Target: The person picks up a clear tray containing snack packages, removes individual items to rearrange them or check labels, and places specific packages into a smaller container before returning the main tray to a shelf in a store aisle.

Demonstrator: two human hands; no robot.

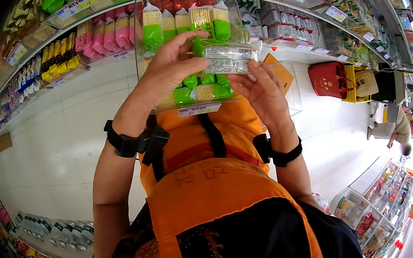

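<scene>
Between both hands, above a clear plastic bin (143,65), is a green-and-silver wrapped snack packet (229,58) with printed writing and a barcode. My left hand (179,61) grips its green end with thumb and fingers. My right hand (259,84) has its fingertips on the packet's silver end near the lower corner. Under and behind them, the bin holds several green-and-clear cracker packets (152,23), some upright at the back, others lying at the front. A price label (199,110) is on the bin's front edge. Black straps with small devices circle both wrists.
Shelves of bins hold pink cracker packets (123,31), yellow packets (62,71) and white-and-red packets (286,22). Beside the bin are a clear container (295,95) and an orange-brown piece (279,73). A red bag (328,80) stands by a yellow crate (350,90). Another person (394,131) is farther right.
</scene>
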